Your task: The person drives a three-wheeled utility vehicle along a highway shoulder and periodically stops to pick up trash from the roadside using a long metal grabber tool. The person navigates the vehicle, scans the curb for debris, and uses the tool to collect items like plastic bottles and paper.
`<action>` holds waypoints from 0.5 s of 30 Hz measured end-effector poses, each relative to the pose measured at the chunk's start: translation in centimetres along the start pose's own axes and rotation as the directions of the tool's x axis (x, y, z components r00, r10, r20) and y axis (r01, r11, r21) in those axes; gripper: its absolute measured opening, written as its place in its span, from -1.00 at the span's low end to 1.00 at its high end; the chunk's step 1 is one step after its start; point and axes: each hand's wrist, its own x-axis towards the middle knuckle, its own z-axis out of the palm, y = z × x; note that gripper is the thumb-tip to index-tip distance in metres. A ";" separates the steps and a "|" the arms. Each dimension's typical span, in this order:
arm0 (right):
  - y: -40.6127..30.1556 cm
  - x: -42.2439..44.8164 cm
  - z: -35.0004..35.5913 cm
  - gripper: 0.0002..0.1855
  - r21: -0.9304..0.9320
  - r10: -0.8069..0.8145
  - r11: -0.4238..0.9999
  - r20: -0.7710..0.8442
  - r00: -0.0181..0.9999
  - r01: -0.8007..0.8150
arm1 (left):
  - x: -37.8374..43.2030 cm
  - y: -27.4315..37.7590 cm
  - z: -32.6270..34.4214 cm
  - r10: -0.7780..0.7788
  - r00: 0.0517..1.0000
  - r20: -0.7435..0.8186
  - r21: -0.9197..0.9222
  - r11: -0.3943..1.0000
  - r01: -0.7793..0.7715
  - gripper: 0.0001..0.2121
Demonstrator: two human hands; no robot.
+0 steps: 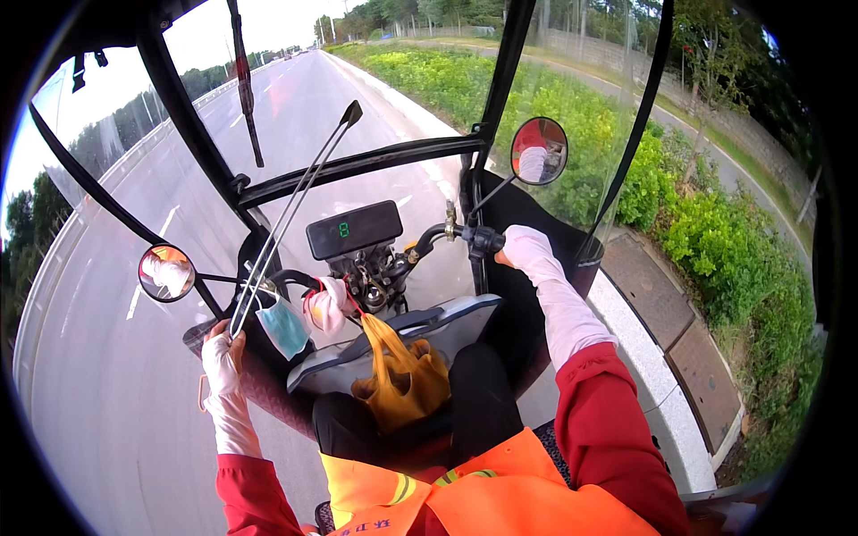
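Seated in a covered three-wheeler, I have my right hand (526,249), in a pale sleeve glove, closed around the right handlebar grip (499,246). My left hand (224,348) holds the lower end of long thin metal tongs (291,201), whose dark tip points up towards the windscreen. Beside that hand a light blue face mask (285,325) hangs from the left handlebar, and a pink cloth (326,306) is wrapped on the bar. Between the bars sits a dash display (354,230) with a green digit. A yellow cloth bag (402,382) hangs above my knees.
A round left mirror (166,273) and right mirror (539,151) flank the cab frame. Road (134,402) lies ahead and left, with a guardrail along its far side. At right are a pale kerb (630,342), metal covers (643,295) and green shrubs (710,248).
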 end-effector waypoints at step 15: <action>1.8 -1.9 3.2 -0.72 -0.140 -0.360 0.927 -0.598 0.717 0.349 | 0.4 -0.5 -0.5 -0.056 0.997 0.052 -0.009 0.998 0.057 -0.71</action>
